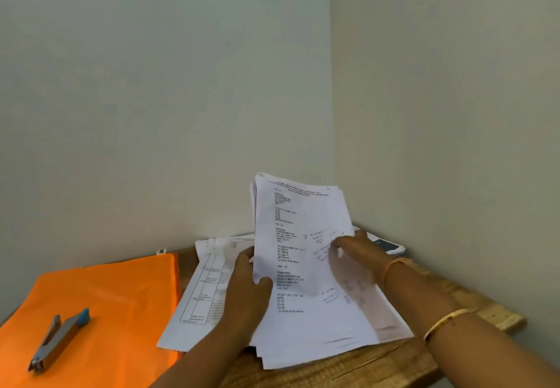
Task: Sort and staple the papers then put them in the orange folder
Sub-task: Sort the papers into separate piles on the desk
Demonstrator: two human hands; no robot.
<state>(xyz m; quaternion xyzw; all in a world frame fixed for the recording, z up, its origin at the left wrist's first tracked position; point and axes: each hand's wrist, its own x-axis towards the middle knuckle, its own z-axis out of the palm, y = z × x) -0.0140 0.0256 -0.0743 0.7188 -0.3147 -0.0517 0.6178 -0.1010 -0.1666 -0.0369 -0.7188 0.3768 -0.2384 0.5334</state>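
Gripping the floppy white printed papers (298, 206), left hand (245, 281) clamps one edge, right hand (360, 251) pinches thin sheets

Orange, white and brown wood

The folder (91, 296) is plain orange; the stapler (57, 342) silver-grey with a blue tip. The papers (303, 266) are white with black print, one sheet (203, 290) ruled in a black grid. The table (348, 369) is brown, grained wood; the bangle (448, 319) looks gold.
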